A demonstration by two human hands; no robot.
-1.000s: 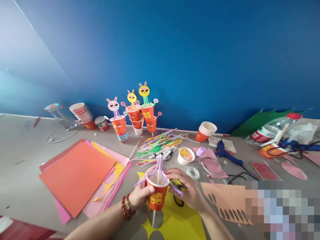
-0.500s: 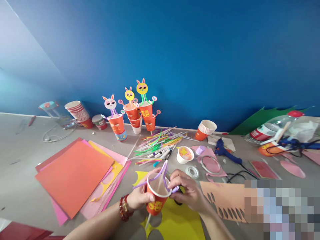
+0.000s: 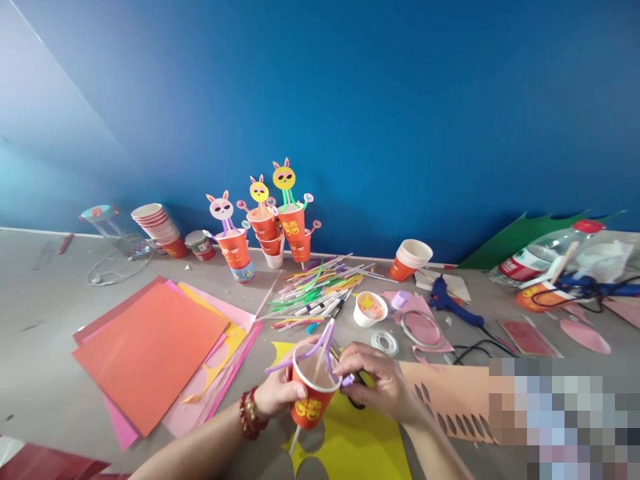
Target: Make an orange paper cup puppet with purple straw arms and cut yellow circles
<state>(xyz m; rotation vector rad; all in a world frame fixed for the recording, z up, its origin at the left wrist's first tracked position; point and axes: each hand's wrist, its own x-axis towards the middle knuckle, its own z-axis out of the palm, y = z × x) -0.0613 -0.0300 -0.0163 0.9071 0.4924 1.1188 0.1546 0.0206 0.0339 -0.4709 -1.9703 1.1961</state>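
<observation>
My left hand, with a beaded bracelet on its wrist, is wrapped round a red paper cup with gold markings. Purple straws rise from inside the cup, meet at a white tip, and bend out over the rim on both sides. A white straw pokes out through the cup's bottom. At the cup's right rim, my right hand pinches the bent end of a purple straw between thumb and fingers. Below the cup lies yellow paper with round cut-outs; black scissor handles show partly behind my right hand.
Coloured paper sheets lie at left. Behind the cup are loose straws, a white paper cup and a tape roll. Rabbit-faced cup figures stand by the wall. A blue glue gun and cord lie at right.
The cup and both hands have shifted very slightly left. My grip on the cup and on the straw's end looks the same.
</observation>
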